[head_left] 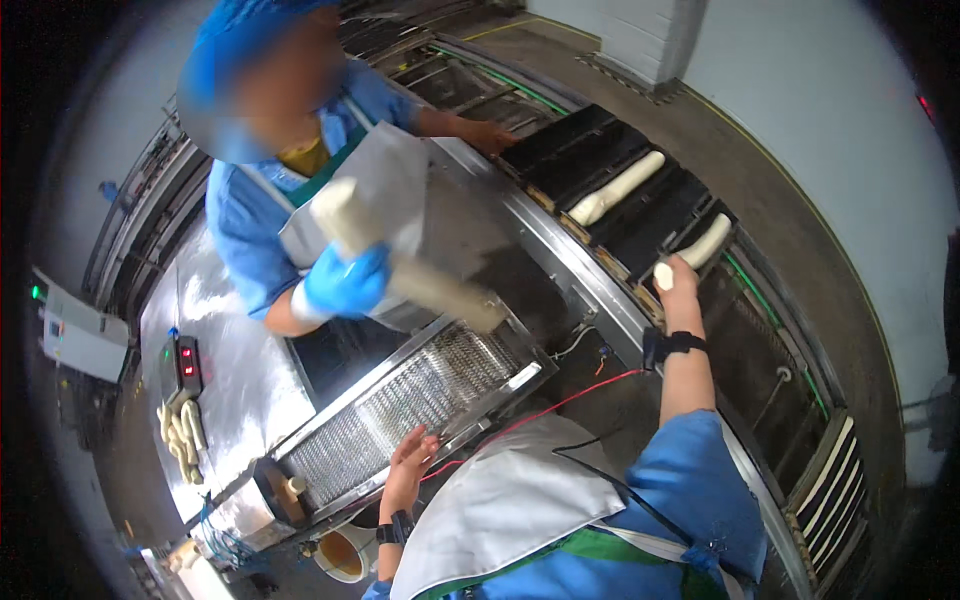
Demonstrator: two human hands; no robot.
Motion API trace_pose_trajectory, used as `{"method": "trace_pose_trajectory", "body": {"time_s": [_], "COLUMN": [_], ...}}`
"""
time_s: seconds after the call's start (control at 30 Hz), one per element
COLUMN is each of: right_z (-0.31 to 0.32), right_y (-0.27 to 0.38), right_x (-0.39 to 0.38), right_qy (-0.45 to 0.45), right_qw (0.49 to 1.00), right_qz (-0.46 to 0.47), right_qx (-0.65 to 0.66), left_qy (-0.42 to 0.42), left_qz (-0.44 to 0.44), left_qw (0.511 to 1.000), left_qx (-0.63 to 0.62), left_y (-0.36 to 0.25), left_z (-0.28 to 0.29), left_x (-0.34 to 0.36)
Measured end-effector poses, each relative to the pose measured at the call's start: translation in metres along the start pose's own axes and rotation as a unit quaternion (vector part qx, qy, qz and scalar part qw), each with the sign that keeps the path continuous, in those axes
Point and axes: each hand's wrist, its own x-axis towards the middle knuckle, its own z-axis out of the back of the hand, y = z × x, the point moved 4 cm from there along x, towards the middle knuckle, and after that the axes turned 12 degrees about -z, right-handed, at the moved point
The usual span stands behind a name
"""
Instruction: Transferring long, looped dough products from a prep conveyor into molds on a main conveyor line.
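My right hand (679,280) reaches out to the right and grips the near end of a pale, log-shaped roll of dough (706,243). That roll lies in a groove of a black baking tray (650,220). In the neighbouring groove rests a second dough roll (618,188). My left hand (412,455) is held at the near edge of a metal mesh conveyor (400,410), open with nothing in it. Across the conveyor, a co-worker's blue-gloved hand (350,280) holds a long dough roll (430,285), smeared by motion.
A steel table (235,370) at the left carries several dough pieces (182,435) beside a scale with a red display (185,365). A white bucket (342,556) stands below the conveyor. A red cord (540,412) runs near my apron. More filled trays (830,495) sit at lower right.
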Motion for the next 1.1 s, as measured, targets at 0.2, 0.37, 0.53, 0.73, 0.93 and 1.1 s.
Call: {"method": "trace_pose_trajectory", "body": {"time_s": [0.2,0.37,0.53,0.73,0.93,1.1], "right_z": [0.024,0.04,0.079,0.072,0.066,0.064], "right_y": [-0.009,-0.012,-0.042,-0.076,-0.108,-0.142], "right_x": [-0.017,-0.048,-0.065,-0.192,-0.211,-0.223], "right_qy": [-0.252,-0.145,-0.073,-0.111,0.091,0.194], "right_qw": [0.672,0.7,0.533,0.442,0.56,0.598], "right_qz": [0.222,0.233,0.24,0.454,0.333,0.222], "right_qx": [-0.66,-0.659,-0.808,-0.765,-0.753,-0.745], "left_qy": [-0.005,0.001,-0.072,-0.197,-0.175,-0.17], "left_qz": [0.019,0.022,-0.023,-0.254,-0.197,-0.259], "left_qw": [0.999,1.0,0.994,0.758,0.662,0.663], "left_qx": [-0.027,0.011,0.077,0.568,0.702,0.682], "left_y": [0.02,0.029,0.051,0.002,0.016,0.011], "left_z": [0.028,0.056,0.108,0.19,0.272,0.259], "left_x": [-0.017,-0.035,-0.034,-0.041,-0.03,-0.02]}}
